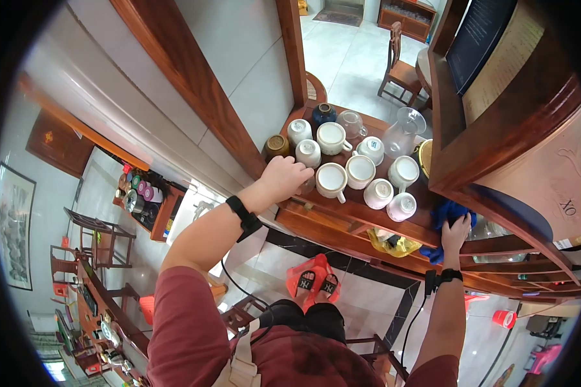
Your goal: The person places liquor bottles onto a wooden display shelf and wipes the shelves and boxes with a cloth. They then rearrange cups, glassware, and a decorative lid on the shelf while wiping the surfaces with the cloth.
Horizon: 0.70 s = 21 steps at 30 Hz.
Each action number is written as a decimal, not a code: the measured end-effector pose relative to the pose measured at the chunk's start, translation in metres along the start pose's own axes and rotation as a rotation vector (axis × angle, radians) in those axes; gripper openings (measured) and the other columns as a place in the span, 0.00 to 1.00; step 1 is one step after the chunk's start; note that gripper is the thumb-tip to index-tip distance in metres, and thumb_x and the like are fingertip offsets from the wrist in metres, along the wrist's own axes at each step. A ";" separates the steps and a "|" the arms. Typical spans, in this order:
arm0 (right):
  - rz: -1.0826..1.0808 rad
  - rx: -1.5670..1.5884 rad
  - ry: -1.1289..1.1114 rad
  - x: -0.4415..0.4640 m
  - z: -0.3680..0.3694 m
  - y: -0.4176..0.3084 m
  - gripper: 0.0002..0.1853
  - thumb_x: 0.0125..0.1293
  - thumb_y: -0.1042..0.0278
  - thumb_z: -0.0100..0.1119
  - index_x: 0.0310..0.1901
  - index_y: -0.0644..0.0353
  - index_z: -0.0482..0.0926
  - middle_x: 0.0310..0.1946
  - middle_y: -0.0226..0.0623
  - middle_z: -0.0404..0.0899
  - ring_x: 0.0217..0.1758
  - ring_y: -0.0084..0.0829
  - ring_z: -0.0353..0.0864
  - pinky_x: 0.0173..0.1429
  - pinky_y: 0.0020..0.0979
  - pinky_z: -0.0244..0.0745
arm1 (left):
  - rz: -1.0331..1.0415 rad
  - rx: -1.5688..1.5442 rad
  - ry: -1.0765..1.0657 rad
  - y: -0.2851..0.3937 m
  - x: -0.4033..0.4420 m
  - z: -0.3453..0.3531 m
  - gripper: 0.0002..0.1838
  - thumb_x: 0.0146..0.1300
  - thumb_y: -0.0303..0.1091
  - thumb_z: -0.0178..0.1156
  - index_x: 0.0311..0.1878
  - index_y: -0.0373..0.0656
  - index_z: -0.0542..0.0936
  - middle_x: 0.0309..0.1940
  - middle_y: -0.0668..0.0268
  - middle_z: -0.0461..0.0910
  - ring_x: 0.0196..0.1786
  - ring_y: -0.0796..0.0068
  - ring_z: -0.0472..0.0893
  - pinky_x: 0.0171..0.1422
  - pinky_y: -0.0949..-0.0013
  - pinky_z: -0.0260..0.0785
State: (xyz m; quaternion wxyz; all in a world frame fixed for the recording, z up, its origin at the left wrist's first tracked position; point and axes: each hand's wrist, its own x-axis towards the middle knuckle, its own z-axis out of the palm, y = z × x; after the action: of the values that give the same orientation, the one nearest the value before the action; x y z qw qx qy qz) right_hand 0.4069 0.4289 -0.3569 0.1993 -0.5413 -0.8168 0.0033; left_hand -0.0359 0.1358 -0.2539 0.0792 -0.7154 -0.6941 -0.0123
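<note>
My left hand reaches to the left end of the wooden shelf, its fingers curled down over a small, glassy-looking thing mostly hidden beneath them. Right beside it stand a brown jar, a white cup and a white mug. More white cups and mugs, several of them bottom up, cover the shelf, among them a mug near the right end. A blue cloth is gripped in my right hand, at the shelf's right end by the cabinet post.
Behind the cups are a dark blue jar, a glass mug and a clear glass pitcher. A yellow plastic bag pokes out below the shelf. A red plastic stool is under my feet. Cabinet framing rises at right.
</note>
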 end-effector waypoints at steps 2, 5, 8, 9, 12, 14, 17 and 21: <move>-0.006 0.001 -0.002 0.001 0.000 0.001 0.36 0.60 0.57 0.62 0.62 0.77 0.66 0.68 0.62 0.60 0.68 0.61 0.61 0.72 0.50 0.56 | 0.003 -0.014 -0.027 -0.002 0.002 -0.002 0.22 0.41 0.45 0.75 0.41 0.55 0.78 0.33 0.72 0.80 0.40 0.68 0.81 0.39 0.63 0.71; -0.010 0.008 0.007 0.000 0.001 0.001 0.36 0.60 0.57 0.62 0.62 0.78 0.66 0.67 0.62 0.60 0.68 0.61 0.61 0.73 0.50 0.56 | 0.010 -0.064 -0.050 -0.004 0.004 -0.004 0.28 0.39 0.46 0.77 0.46 0.55 0.80 0.37 0.71 0.79 0.43 0.67 0.80 0.46 0.62 0.72; -0.018 0.006 0.025 0.001 0.003 0.002 0.36 0.60 0.56 0.63 0.61 0.78 0.66 0.67 0.62 0.60 0.68 0.61 0.61 0.73 0.50 0.56 | 0.048 -0.062 -0.031 -0.006 0.006 -0.006 0.32 0.37 0.48 0.77 0.49 0.54 0.79 0.38 0.70 0.78 0.45 0.67 0.80 0.48 0.62 0.72; -0.023 0.002 0.031 0.001 0.004 0.003 0.36 0.60 0.56 0.63 0.61 0.78 0.66 0.67 0.62 0.60 0.68 0.61 0.61 0.73 0.50 0.55 | 0.057 -0.075 -0.004 -0.007 0.006 -0.007 0.32 0.36 0.48 0.78 0.49 0.53 0.79 0.38 0.70 0.78 0.45 0.67 0.80 0.48 0.62 0.71; -0.016 0.013 0.017 0.001 0.000 0.000 0.36 0.60 0.56 0.63 0.61 0.79 0.66 0.67 0.62 0.60 0.68 0.61 0.61 0.73 0.50 0.55 | 0.073 -0.096 0.030 -0.009 0.004 -0.003 0.34 0.35 0.48 0.78 0.49 0.51 0.78 0.38 0.69 0.77 0.45 0.66 0.80 0.48 0.62 0.71; -0.007 0.012 0.005 0.002 -0.002 -0.002 0.36 0.60 0.56 0.62 0.61 0.79 0.66 0.67 0.62 0.60 0.68 0.61 0.61 0.73 0.50 0.55 | 0.082 -0.104 0.040 -0.010 0.003 -0.001 0.35 0.34 0.47 0.78 0.49 0.51 0.78 0.37 0.69 0.77 0.45 0.66 0.80 0.48 0.62 0.70; 0.010 0.010 -0.010 0.001 -0.005 -0.004 0.36 0.60 0.57 0.62 0.61 0.79 0.66 0.67 0.62 0.60 0.68 0.61 0.60 0.73 0.50 0.55 | 0.087 -0.120 0.058 -0.013 0.001 0.002 0.34 0.33 0.47 0.78 0.48 0.49 0.78 0.37 0.68 0.77 0.44 0.65 0.80 0.48 0.62 0.70; 0.018 0.013 -0.026 0.001 -0.007 -0.006 0.36 0.59 0.58 0.62 0.61 0.80 0.66 0.67 0.63 0.60 0.69 0.61 0.59 0.74 0.49 0.54 | 0.097 -0.173 0.160 -0.020 0.004 0.006 0.33 0.31 0.46 0.78 0.44 0.47 0.78 0.38 0.66 0.76 0.44 0.62 0.79 0.49 0.59 0.70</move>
State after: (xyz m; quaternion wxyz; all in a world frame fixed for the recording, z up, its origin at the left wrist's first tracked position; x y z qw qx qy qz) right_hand 0.4035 0.4256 -0.3485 0.1922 -0.5473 -0.8144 0.0174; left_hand -0.0563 0.1411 -0.2577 0.0729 -0.7489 -0.6467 -0.1251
